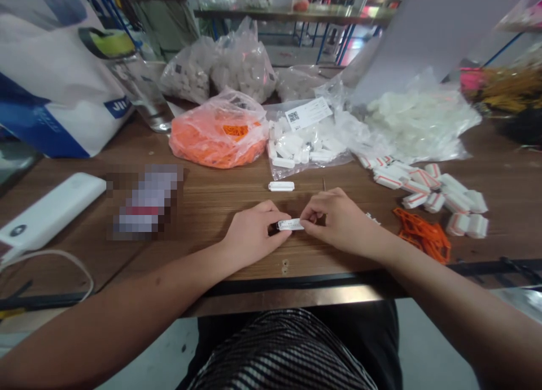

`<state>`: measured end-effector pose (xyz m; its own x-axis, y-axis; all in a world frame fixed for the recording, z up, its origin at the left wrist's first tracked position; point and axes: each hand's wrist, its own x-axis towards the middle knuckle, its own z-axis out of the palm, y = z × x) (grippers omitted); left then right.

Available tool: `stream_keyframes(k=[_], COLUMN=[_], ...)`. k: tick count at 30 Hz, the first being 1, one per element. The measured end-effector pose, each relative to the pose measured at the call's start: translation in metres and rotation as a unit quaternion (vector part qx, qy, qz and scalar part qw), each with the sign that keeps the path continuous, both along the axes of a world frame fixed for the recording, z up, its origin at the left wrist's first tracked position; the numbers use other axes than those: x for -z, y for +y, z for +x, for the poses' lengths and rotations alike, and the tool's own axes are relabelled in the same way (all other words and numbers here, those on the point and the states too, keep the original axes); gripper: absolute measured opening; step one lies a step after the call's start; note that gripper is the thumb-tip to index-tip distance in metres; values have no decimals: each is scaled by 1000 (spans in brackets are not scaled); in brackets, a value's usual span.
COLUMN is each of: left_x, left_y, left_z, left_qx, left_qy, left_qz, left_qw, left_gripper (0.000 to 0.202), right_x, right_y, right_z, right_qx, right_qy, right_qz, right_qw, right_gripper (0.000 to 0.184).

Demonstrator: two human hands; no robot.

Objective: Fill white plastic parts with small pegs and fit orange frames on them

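Observation:
Between my two hands, near the table's front edge, is a small white plastic housing with a row of tiny marks along it. My left hand pinches its left end between thumb and fingers. At its right end, the thumb and curled fingers of my right hand close on it. A similar white plastic piece lies on the table just beyond my hands. Orange plastic frames lie in a heap to the right of my right forearm, beside a pile of white pieces with orange edges.
Behind my hands are a bag of orange parts, a bag of white parts and a bag of pale translucent parts. A power bank with a cable, a blurred-out object and a clear bottle stand or lie left.

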<state>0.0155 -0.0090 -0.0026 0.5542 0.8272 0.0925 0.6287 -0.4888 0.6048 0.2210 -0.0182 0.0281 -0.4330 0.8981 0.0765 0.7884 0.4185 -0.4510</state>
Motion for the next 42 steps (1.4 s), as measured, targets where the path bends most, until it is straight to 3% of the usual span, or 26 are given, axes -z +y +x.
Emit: stream_keyframes(k=[5, 9, 12, 17, 20, 24, 29, 33, 38, 42], left_x=[0, 0, 0, 0, 0, 0, 2, 3, 3, 3], left_y=[0, 0, -1, -1, 0, 0, 0, 1, 1, 0], left_z=[0, 1, 1, 0, 0, -1, -1, -1, -1, 0], left_qx=[-5, -6, -10, -15, -13, -8, -2, -4, -3, -9], left_qy=[0, 8, 5, 0, 1, -1, -7, -7, -8, -9], left_qz=[4, 2, -5, -8, -9, -7, 4, 1, 1, 0], left_qw=[1000, 1000, 1000, 1000, 1000, 1000, 1000, 1000, 1000, 1000], left_gripper=[21, 23, 21, 21, 21, 21, 22, 22, 21, 21], right_x=[-6, -7, -6, -6, -3, 7, 12, 12, 10, 0], right_y=[-3, -15, -22, -23, -23, -25, -25, -24, -25, -22], right_z=[-3, -13, -13, 20, 47, 67, 66, 61, 53, 36], right_qx=[-52, -104, -96, 17, 70, 90, 84, 117, 150, 115], right_qy=[-81, -199, -206, -78, -85, -80, -87, -85, -13, 69], right_qz=[66, 155, 176, 140, 69, -22, -41, -52, -77, -47], right_qw=[993, 962, 958, 987, 992, 993, 992, 988, 986, 990], right_gripper=[17, 26, 29, 26, 21, 21, 24, 21, 13, 13])
